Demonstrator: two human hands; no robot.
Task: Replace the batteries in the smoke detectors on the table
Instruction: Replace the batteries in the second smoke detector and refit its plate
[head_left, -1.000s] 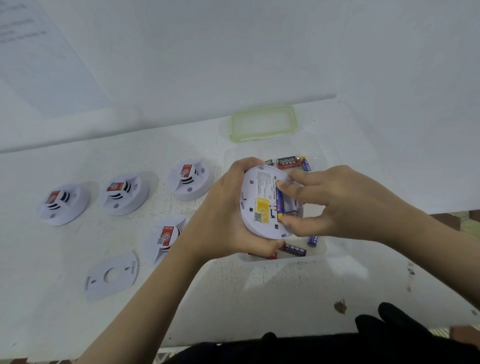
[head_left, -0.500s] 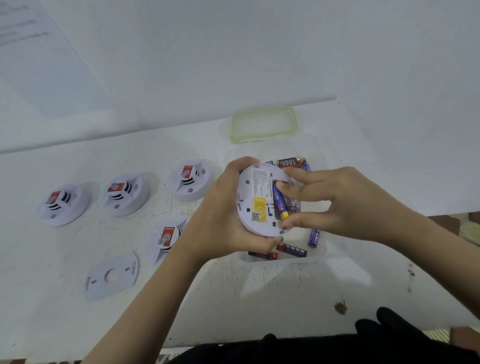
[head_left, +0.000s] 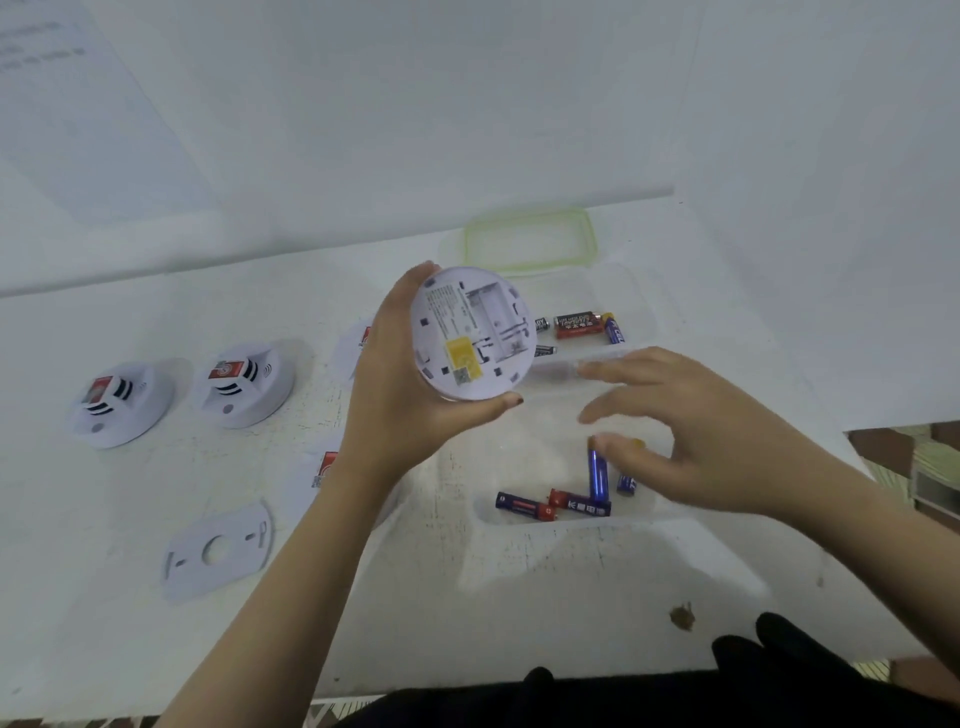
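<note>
I am lowering the right fingers (head_left: 618, 448), apparently pinching an upright battery (head_left: 598, 474); left fingers (head_left: 506, 402) are gripping the detector (head_left: 472, 332).

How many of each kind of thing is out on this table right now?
Smoke detectors: 5 (one held, two partly hidden)
Batteries: 8 visible
Mounting plate: 1
Clear box: 1
Green-rimmed lid: 1
Total: 16

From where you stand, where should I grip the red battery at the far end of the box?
Take the red battery across its round body, mid-length, from above with finger and thumb. It lies flat on its side, with a blue battery close against its right end, so the ends are poorly exposed, while the long sides look free.
</note>
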